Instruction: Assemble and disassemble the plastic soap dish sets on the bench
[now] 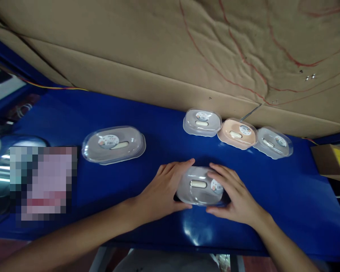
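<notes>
Between my two hands is a grey oval plastic box (198,194) with a clear domed lid, a pale oblong handle and a round label at its right. My left hand (166,189) grips its left end, thumb at the near side and fingers at the far side. On the right end, my right hand (234,192) is wrapped round in the same way, its fingers partly over the label. Whether the box touches the table or is slightly raised I cannot tell. A similar grey box (121,138) lies to the left, apart from my hands.
Along the back stand a grey box (192,122), a peach box (225,136) and another grey box (274,151), side by side on the blue table (158,117). Brown paper-covered board (130,49) rises behind. A cardboard carton (327,162) is at right; a blurred-out patch (48,181) lies left.
</notes>
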### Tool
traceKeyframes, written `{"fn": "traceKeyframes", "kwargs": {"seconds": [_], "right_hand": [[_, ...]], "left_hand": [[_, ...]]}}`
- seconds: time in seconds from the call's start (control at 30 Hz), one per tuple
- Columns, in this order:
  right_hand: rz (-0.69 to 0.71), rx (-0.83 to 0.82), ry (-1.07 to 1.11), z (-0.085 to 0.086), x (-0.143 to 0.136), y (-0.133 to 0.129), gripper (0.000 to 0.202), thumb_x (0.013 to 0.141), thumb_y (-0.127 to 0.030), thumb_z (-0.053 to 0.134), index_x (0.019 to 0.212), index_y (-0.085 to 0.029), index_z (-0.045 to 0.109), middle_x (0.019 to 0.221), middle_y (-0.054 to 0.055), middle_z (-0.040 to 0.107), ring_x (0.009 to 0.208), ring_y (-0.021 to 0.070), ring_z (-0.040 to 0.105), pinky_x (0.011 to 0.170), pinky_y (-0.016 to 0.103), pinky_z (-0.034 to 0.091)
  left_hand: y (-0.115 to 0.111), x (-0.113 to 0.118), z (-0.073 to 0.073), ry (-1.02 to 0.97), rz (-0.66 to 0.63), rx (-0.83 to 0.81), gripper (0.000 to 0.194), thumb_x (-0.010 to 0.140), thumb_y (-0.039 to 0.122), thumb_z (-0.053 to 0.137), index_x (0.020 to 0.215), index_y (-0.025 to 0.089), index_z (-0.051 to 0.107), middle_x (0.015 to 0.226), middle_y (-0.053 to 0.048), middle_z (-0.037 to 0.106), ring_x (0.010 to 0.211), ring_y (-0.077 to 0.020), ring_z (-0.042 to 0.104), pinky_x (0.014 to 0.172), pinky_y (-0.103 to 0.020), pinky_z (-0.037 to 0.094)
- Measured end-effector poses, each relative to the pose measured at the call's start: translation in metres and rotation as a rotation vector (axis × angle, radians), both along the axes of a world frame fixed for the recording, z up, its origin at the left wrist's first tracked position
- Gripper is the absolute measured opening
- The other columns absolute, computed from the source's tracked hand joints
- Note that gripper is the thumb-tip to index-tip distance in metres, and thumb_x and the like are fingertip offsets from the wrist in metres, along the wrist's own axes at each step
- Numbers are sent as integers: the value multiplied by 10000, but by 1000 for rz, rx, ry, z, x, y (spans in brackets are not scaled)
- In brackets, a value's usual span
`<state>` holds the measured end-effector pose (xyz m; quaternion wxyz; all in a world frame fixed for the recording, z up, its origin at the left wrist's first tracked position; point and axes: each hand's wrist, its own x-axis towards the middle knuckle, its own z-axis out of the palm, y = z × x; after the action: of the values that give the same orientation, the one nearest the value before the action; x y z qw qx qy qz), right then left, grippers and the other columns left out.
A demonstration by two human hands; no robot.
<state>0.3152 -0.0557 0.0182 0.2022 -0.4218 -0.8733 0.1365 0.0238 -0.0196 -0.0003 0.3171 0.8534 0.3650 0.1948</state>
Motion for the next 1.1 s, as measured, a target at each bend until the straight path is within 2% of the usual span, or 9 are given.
{"fn": "traceKeyframes", "kwargs": {"seconds": [0.1,0.3,0.5,0.63,0.77,0.87,1.0,1.1], "right_hand": [[28,63,-20,1,-9,-4,831,955,-623,733,1600,-178,457,1596,231,554,1456,376,556,1124,536,516],[58,139,-79,5,-21,-9,838,972,-640,702,1603,-140,471,1560,235,590,1440,375,557,1126,524,486],[-5,122,-126,3,-27,-14,813,977,-617,703,1584,-121,484,1590,243,556,1457,383,529,1133,549,473],[-41,125,-114,0,-31,-17,878,977,-622,695,1668,-176,385,1611,220,546,1457,396,531,1119,571,488],[-71,86,-102,-2,-36,-19,970,966,-623,711,1728,-223,264,1635,208,524,1465,419,522,1120,593,495],[-51,29,-47,-2,-33,-18,978,956,-642,718,1721,-234,266,1667,208,471,1518,425,455,1166,608,474],[18,-72,71,-4,-18,-12,1019,919,-741,699,1700,-241,279,1743,209,292,1611,443,305,1215,627,436],[47,-97,87,-9,-10,-7,991,923,-718,710,1685,-248,285,1743,215,254,1617,437,297,1217,634,430]], "left_hand": [[-2,3,-3,-9,3,-1,1501,594,421,1083,1669,359,36,1585,-164,550,1398,-421,553,1100,-567,479],[-4,5,-8,-32,-21,25,1409,641,469,1054,1675,327,106,1552,-149,584,1369,-401,567,1089,-531,478],[-4,5,-7,-48,-51,11,1209,797,648,903,1695,320,163,1533,-141,596,1373,-386,569,1095,-522,470],[-2,3,-5,-41,-72,9,1104,867,621,857,1704,301,211,1544,-148,579,1392,-380,555,1109,-529,468],[1,-1,-3,-3,-104,1,1072,862,654,842,1693,279,277,1585,-179,519,1431,-405,517,1130,-563,456],[4,-3,0,20,-125,10,1059,855,685,830,1675,262,309,1602,-198,485,1454,-415,489,1146,-576,445],[7,-4,8,79,-158,48,1011,864,601,859,1651,250,331,1558,-179,534,1407,-390,525,1128,-538,453],[9,-5,15,157,-145,97,991,852,562,875,1638,249,358,1545,-173,556,1387,-400,539,1146,-573,409]]}}
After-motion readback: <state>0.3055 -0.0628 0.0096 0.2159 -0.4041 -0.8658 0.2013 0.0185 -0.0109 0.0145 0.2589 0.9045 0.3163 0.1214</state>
